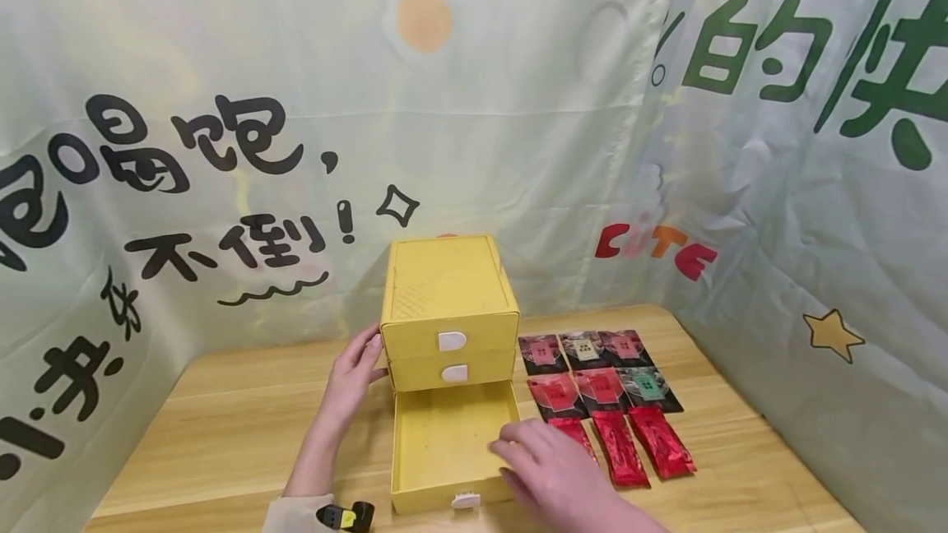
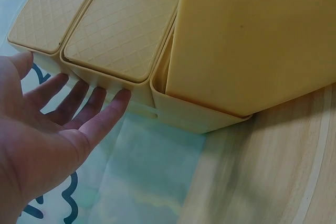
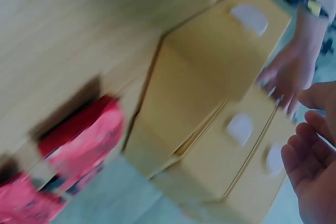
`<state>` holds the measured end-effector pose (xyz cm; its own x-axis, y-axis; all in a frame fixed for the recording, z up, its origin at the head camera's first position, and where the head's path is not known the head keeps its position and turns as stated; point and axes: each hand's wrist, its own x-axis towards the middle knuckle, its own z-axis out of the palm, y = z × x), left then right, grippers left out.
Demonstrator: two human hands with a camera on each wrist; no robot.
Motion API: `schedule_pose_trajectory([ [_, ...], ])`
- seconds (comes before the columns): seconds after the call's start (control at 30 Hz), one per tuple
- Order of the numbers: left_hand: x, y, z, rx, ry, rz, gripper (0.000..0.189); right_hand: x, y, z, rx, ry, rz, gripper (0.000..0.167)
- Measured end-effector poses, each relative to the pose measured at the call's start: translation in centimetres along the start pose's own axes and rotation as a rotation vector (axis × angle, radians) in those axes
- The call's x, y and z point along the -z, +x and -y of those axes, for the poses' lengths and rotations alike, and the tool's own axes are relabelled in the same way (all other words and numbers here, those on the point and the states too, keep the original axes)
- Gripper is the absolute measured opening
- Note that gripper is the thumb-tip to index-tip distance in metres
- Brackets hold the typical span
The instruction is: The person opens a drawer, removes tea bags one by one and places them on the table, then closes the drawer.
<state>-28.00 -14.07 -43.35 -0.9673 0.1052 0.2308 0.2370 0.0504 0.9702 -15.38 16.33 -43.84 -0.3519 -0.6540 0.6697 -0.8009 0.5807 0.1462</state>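
Observation:
A yellow desktop box (image 1: pixel 452 286) with three drawers stands on the table, its lowest drawer (image 1: pixel 452 434) pulled far out with its yellow floor showing. White tabs mark the drawer fronts. My left hand (image 1: pixel 354 373) touches the left side of the box with its fingertips; in the left wrist view the hand (image 2: pixel 63 124) lies along that side, fingers spread and nearly straight. Over the right front corner of the pulled-out drawer hovers my right hand (image 1: pixel 551 467), fingers loosely bent and nothing in them. In the right wrist view its fingers (image 3: pixel 307 150) are apart from the box.
Right of the box, flat dark sachets with red, pale and green labels (image 1: pixel 600 373) lie in rows. Closer to me are three red packets (image 1: pixel 620 449), one partly hidden by the right hand. A printed curtain (image 1: pixel 518 155) borders the wooden table (image 1: pixel 252 434).

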Motion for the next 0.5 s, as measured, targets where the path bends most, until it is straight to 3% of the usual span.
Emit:
schedule_pose_trajectory([
  [0.13,0.0,-0.1,0.0,0.0,-0.001,-0.001,0.051,-1.0,0.6,1.5,0.116,-0.006,0.085,0.032],
  [0.33,0.0,0.0,0.1,-0.01,0.013,-0.009,0.05,-2.2,1.0,3.0,0.147,-0.021,0.273,0.035],
  [0.5,0.0,-0.1,0.3,-0.021,0.027,-0.016,0.051,-3.5,1.1,3.7,0.19,-0.122,0.222,0.024],
])
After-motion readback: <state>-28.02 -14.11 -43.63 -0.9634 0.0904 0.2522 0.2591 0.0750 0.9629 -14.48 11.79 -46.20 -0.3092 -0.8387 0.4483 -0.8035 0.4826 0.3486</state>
